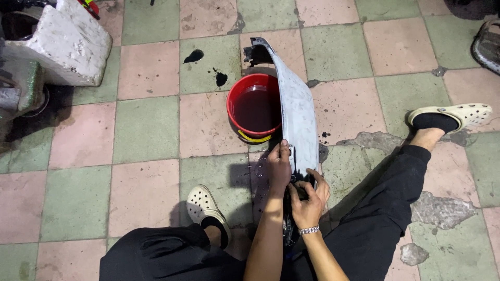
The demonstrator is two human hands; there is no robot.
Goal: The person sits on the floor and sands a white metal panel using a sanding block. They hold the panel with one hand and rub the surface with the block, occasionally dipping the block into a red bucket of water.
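Note:
A long grey curved panel (pixel 297 106) stands on end between my legs, its dark far tip pointing away from me. My left hand (pixel 279 167) grips the panel's near left edge. My right hand (pixel 309 196), with a metal bracelet on the wrist, presses its fingers against the panel's dark lower end; what lies under the fingers is hidden. A red bucket (pixel 240 120) with a yellow handle holds dark liquid and sits just left of the panel, partly behind it.
I sit on a floor of pink and green tiles (pixel 146 130) with dark spots. My feet wear pale perforated clogs, the left clog (pixel 202 204) and the right clog (pixel 461 115). A white block-like object (pixel 67 44) stands at the far left.

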